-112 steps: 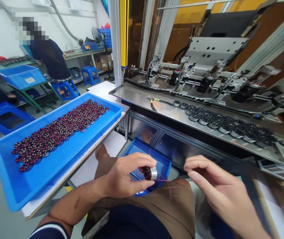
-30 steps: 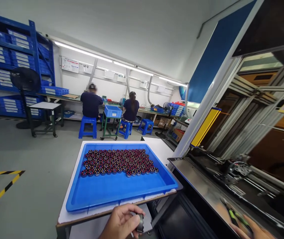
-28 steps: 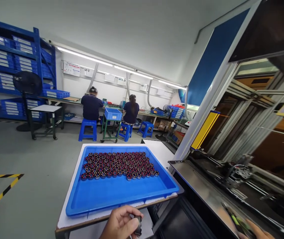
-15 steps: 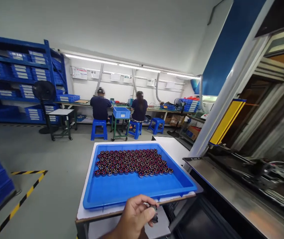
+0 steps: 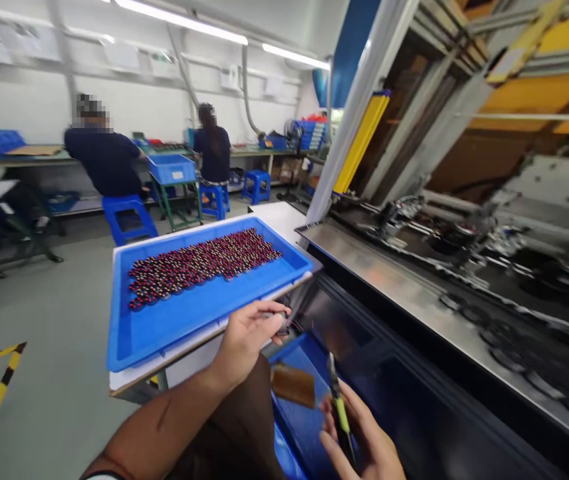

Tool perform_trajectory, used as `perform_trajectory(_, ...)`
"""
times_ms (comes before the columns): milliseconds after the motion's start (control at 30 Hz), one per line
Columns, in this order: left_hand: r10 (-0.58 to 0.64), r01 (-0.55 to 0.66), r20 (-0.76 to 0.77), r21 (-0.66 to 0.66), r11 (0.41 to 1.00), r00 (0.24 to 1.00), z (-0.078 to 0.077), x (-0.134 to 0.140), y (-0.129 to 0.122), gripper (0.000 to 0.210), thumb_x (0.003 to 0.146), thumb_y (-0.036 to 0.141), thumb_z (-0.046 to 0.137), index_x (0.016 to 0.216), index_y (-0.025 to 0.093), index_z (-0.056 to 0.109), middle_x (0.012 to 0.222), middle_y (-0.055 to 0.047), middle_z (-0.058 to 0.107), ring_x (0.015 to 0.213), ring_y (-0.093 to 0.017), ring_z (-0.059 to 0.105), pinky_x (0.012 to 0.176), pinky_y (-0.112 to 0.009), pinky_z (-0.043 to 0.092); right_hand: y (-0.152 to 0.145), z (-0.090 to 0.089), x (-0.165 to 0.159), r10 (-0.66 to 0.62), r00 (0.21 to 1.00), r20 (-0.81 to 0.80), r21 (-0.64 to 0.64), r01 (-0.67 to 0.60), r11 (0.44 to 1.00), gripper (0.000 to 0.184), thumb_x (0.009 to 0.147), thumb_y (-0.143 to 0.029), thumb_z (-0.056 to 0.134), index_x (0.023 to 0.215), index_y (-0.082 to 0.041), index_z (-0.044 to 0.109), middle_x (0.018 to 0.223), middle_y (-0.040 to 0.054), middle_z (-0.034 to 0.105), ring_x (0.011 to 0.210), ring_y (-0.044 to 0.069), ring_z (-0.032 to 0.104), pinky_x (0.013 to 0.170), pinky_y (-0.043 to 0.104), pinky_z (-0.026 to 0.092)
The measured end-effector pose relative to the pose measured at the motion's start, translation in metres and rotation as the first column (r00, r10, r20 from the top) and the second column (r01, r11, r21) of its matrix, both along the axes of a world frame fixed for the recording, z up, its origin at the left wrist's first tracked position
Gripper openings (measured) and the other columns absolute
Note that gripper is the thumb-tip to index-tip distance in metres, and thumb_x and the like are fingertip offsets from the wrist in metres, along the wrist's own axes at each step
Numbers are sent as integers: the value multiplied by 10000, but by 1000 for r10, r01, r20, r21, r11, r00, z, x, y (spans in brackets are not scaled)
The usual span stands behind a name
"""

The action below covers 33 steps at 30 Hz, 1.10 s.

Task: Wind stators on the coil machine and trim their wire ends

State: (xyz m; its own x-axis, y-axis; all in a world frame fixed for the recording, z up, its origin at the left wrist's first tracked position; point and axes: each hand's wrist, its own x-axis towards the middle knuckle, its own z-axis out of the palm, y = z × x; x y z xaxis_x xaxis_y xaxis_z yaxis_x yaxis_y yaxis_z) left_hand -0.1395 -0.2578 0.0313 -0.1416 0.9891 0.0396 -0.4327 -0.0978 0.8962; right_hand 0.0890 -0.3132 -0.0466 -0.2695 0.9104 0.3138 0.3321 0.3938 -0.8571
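My left hand [image 5: 247,337] is closed, pinching a small round dark part [image 5: 283,324] between thumb and fingers, just off the near edge of the table. My right hand [image 5: 364,437], lower right, grips pliers [image 5: 340,410] with black and yellow-green handles and a slim metal tip pointing up. Their jaws are too blurred to make out. Beyond my left hand lies a shallow blue tray [image 5: 164,327], with many small round parts [image 5: 204,260], black with red and coppery spots, packed across its far half.
On the right stands a machine with a metal ledge [image 5: 364,257] and dark round pieces [image 5: 499,340] along it. Below my hands are a blue surface [image 5: 297,423] and a brown block [image 5: 293,385]. Two people [image 5: 102,157] sit at a far bench.
My view has swung right and down toward the machine. My right hand has come into view with the pliers. The left hand still pinches the round part.
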Motion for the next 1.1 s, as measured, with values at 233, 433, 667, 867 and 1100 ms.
perform_trajectory(233,-296,295,92,30,955,951,-19,27,-14,338,704,229,840,1018,171,730,970,-68,759,801,-128,685,697,-202,558,-27,0,-3,-139,972,189,178,105,978,548,931,-307,597,1449,-210,450,1203,139,692,1080,275,693,869,367,621)
perform_trajectory(433,-420,415,52,90,905,906,-25,43,-27,351,749,205,813,1085,170,716,879,-52,730,825,-134,677,774,-227,547,-48,6,4,-216,929,299,358,100,928,572,960,-303,535,1501,-241,361,1275,118,662,1165,282,653,953,410,580)
perform_trajectory(667,-423,421,-9,105,901,906,-21,42,-32,351,762,221,806,1093,154,708,879,-61,715,872,-157,679,840,-261,535,-45,14,-1,-217,937,272,371,106,922,567,966,-297,522,1506,-240,359,1295,111,653,1163,282,654,942,407,584)
perform_trajectory(867,-414,415,-35,77,906,910,-18,41,-34,350,753,236,813,1075,141,714,867,-73,713,832,-160,670,775,-249,533,-43,2,7,-197,949,244,380,93,920,518,910,-259,588,1421,-206,520,1216,110,704,1081,290,696,927,371,598)
perform_trajectory(1100,-414,413,15,60,909,910,-18,44,-29,344,719,260,837,1029,159,728,900,-72,713,829,-152,655,779,-251,530,-39,-12,24,-145,961,237,388,43,920,483,867,-230,598,1350,-220,608,1104,83,753,936,253,747,857,303,618)
